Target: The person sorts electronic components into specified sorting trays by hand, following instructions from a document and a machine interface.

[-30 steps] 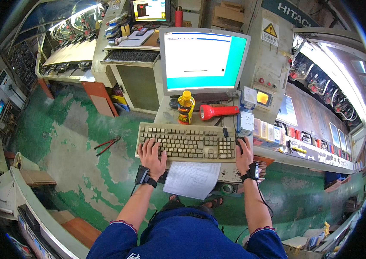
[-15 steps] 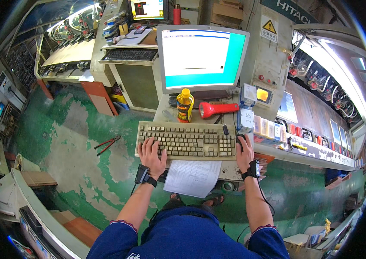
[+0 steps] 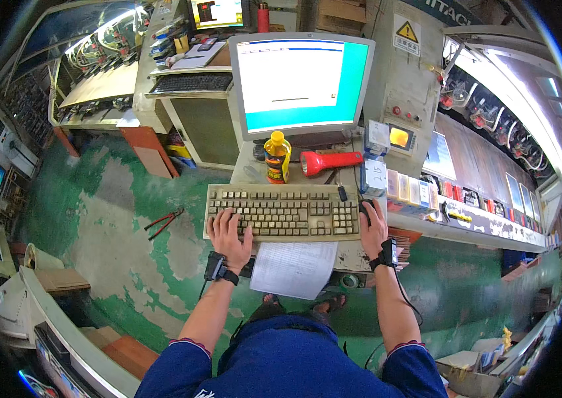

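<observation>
My left hand (image 3: 229, 239) lies over the left end of a beige keyboard (image 3: 314, 225), fingers stretched out on the keys and thumb apart. Just past the keyboard's right end, my right hand (image 3: 375, 231) rests on a dark computer mouse (image 3: 364, 204), which its fingers mostly cover. Behind the keyboard stands a grey monitor (image 3: 291, 129) showing a white window on a turquoise background. A printed sheet of paper (image 3: 294, 268) hangs over the desk's near edge, below the keyboard. Each wrist wears a black strapped device with a cable.
Between keyboard and monitor are a yellow-capped bottle (image 3: 277, 158) and a red flashlight (image 3: 331, 162). Small boxes (image 3: 374, 178) stand right of them, beside a machine bed (image 3: 473, 166). Red-handled pliers (image 3: 163, 223) lie on the green floor at left. A second keyboard (image 3: 191, 83) sits farther back.
The view has shifted slightly, so the monitor, bottle and keyboard appear a little further left and higher. Both hands keep their places at the keyboard and mouse.
</observation>
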Tool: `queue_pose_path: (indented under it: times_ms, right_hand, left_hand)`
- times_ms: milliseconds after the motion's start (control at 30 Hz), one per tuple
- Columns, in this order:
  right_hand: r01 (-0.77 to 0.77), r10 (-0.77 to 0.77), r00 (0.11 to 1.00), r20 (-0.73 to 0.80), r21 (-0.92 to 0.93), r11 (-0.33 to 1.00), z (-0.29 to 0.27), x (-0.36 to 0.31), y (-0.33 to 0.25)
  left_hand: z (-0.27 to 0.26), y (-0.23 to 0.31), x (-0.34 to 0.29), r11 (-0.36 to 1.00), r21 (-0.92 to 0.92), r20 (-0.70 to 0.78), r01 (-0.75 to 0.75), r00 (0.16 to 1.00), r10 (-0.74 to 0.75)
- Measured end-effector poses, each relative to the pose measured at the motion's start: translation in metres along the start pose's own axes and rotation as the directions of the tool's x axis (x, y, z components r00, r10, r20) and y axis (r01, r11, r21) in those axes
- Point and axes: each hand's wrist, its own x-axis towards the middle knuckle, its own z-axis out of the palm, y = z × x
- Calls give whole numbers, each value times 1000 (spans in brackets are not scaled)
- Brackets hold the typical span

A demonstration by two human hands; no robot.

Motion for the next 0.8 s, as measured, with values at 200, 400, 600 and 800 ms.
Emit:
queue_pose_path:
  times_ms: [200, 400, 600, 800]
  right_hand:
    - [-24, 24, 999, -28, 17, 1000, 1, -2, -1]
    - [-91, 88, 995, 36, 87, 992, -13, -43, -51]
    - [-123, 121, 986, 118, 7, 992, -6, -47, -70]
    - [-79, 77, 969, 235, -1, 997, -8, -31, -65]
  left_hand:
    - [2, -7, -1, 997, 57, 3, 50, 999, -50]
    - [-13, -14, -6, 997, -15, 37, 82, 996, -81]
    - [-25, -10, -4, 997, -69, 116, 38, 993, -30]
    - [-26, -10, -4, 996, -88, 114, -36, 992, 46]
